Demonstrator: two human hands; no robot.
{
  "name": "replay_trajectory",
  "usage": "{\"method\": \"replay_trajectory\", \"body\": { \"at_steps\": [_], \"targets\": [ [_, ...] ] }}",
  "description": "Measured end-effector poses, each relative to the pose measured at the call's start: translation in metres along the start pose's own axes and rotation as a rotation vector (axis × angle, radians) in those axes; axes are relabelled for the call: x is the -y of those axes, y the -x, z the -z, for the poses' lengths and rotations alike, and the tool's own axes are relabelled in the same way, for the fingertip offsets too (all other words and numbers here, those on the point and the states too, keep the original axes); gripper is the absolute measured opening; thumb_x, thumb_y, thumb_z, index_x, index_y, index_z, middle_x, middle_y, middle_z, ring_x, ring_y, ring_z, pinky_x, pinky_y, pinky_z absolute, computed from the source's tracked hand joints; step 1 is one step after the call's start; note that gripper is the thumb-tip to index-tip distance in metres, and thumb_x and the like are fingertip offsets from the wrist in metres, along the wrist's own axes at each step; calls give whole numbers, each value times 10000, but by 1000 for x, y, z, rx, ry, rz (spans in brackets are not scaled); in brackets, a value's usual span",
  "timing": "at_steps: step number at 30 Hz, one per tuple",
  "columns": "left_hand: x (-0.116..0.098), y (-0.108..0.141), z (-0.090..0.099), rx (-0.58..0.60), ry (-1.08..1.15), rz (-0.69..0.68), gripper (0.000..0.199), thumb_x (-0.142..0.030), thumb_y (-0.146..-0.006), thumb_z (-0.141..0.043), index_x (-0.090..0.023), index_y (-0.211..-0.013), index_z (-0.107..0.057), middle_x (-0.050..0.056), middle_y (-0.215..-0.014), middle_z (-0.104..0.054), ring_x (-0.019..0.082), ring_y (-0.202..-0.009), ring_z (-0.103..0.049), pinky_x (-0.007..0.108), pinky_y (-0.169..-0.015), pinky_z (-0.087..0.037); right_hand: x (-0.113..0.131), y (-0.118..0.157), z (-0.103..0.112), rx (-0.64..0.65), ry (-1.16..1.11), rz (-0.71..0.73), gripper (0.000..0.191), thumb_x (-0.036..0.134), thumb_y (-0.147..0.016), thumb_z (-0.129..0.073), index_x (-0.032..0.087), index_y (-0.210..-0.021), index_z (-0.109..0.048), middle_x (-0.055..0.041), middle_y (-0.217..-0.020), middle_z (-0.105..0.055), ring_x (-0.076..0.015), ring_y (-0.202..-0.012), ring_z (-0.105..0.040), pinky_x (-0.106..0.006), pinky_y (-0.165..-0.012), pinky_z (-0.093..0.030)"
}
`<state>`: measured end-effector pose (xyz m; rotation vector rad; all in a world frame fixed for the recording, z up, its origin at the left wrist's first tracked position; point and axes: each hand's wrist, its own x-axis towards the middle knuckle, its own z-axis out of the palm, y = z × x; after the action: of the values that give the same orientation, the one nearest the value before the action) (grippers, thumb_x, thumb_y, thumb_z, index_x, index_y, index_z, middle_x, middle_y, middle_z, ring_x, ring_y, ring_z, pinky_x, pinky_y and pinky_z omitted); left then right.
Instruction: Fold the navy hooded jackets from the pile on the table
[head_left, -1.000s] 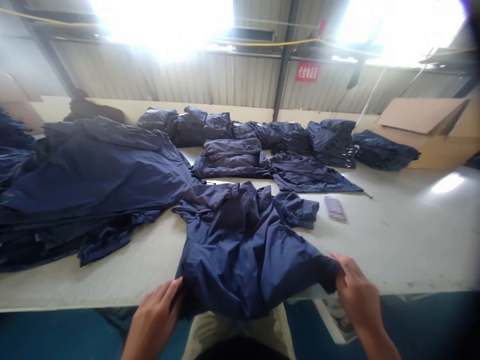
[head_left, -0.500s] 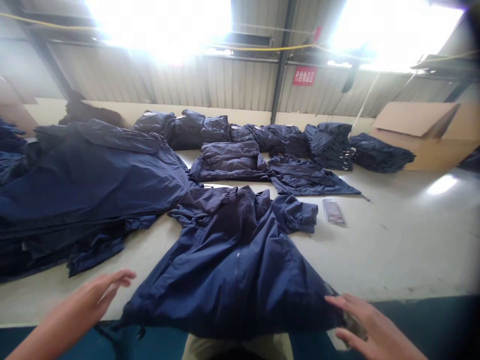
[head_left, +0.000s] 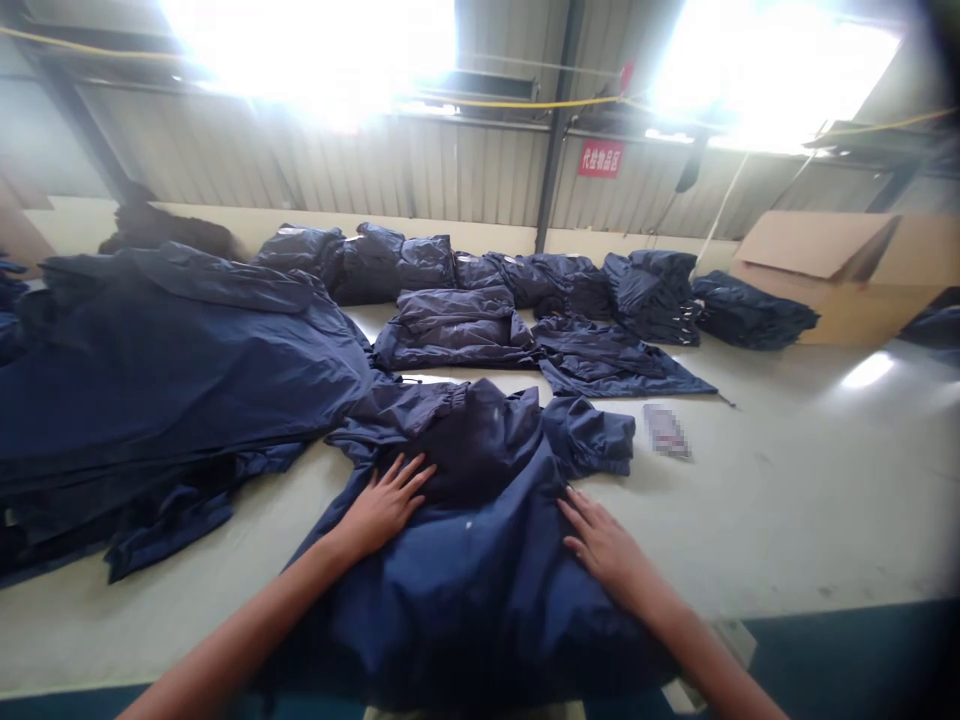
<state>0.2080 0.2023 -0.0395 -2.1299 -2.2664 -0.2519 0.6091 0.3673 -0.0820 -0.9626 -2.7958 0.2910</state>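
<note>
A navy jacket (head_left: 480, 560) lies spread on the pale table in front of me, its lower part hanging at the near edge. Its sleeves are bunched at the far end, left and right. My left hand (head_left: 390, 505) rests flat on the left half of the jacket, fingers spread. On the right half, my right hand (head_left: 604, 545) lies with its fingers stretched out, touching the cloth. Neither hand grips the fabric.
Left of the jacket is a large heap of navy garments (head_left: 187, 350). Beyond it lie a folded jacket (head_left: 457, 330) and another garment (head_left: 622, 360). Folded stacks (head_left: 397, 265) line the back. A cardboard box (head_left: 847, 280) stands far right, and a small packet (head_left: 666, 432) lies nearer.
Both hands have moved inward and forward from beside the jacket's lower corners onto its surface. The view has shifted slightly.
</note>
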Motion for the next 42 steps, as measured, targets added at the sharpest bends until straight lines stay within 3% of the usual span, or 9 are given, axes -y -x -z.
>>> {"method": "replay_trajectory", "body": {
  "at_steps": [8,13,17,23,28,34,37,40,42],
  "targets": [
    [30,26,40,228,-2,187,488,-413,-991,-584,-381,-1473,-654,90,-1489,-672,369,-1239,-713,478,-943,-598,11,14,14,-148,177,-47,375,496,-1067,-497,309,-1153,-810,-104,-1262,-775,-366,-1214,-693,-667,-1130,-451],
    [24,-57,94,-219,-9,247,383,-397,-1088,-419,-306,-1336,-696,83,-1282,-758,290,-1088,-748,396,-924,-571,23,-82,57,-366,52,-23,375,363,-1101,-418,263,-1245,-750,-95,-1302,-731,-262,-1144,-705,-444,-998,-574],
    [58,-103,74,-278,-70,308,446,-356,-1065,-451,-198,-1455,-598,158,-1426,-663,308,-1282,-649,416,-1054,-524,-12,-150,39,-317,70,-104,466,328,-1075,-411,200,-1469,-625,-163,-1554,-580,-303,-1432,-545,-490,-1161,-461],
    [121,-68,17,-107,-78,262,438,-111,-930,-466,-205,-1270,-727,128,-1346,-734,290,-1274,-680,406,-1081,-535,-99,-142,-10,-162,155,-215,534,445,-1073,-381,275,-1544,-566,-128,-1641,-506,-335,-1525,-449,-605,-1213,-351],
    [129,-48,60,-246,-142,356,390,-61,-962,-407,-182,-1149,-727,107,-1141,-788,271,-1031,-763,379,-933,-588,-134,-123,-9,-230,187,-311,544,426,-1044,-393,236,-1505,-609,-150,-1605,-543,-348,-1495,-493,-603,-1190,-391],
    [172,-27,155,-366,-206,581,469,-231,-1064,-388,-183,-1507,-532,114,-1231,-717,281,-982,-703,412,-845,-581,-111,-135,14,-220,220,-371,465,385,-1052,-428,213,-1400,-683,-174,-1524,-612,-366,-1407,-572,-682,-1176,-354],
    [202,-21,194,-788,-175,820,522,-337,-1035,-487,-77,-1485,-519,150,-1248,-688,340,-1144,-644,561,-1004,-536,-84,-160,34,-272,40,-298,504,431,-1089,-373,189,-1441,-641,-171,-1513,-616,-328,-1381,-596,-609,-1178,-407],
    [187,-48,198,-1232,-248,720,451,-289,-1031,-461,-77,-1416,-563,172,-1413,-602,345,-1388,-502,590,-1202,-369,-54,-197,50,-293,-80,-102,520,433,-1080,-420,174,-1492,-602,-167,-1513,-619,-287,-1428,-559,-449,-1209,-419],
    [150,-83,172,-1025,-175,407,375,-266,-1044,-430,-155,-1333,-642,116,-1358,-652,278,-1325,-560,489,-1203,-397,-36,-224,54,-254,-63,-67,554,434,-1038,-533,153,-1514,-582,-178,-1547,-588,-298,-1465,-523,-414,-1229,-394]
  ]
}}
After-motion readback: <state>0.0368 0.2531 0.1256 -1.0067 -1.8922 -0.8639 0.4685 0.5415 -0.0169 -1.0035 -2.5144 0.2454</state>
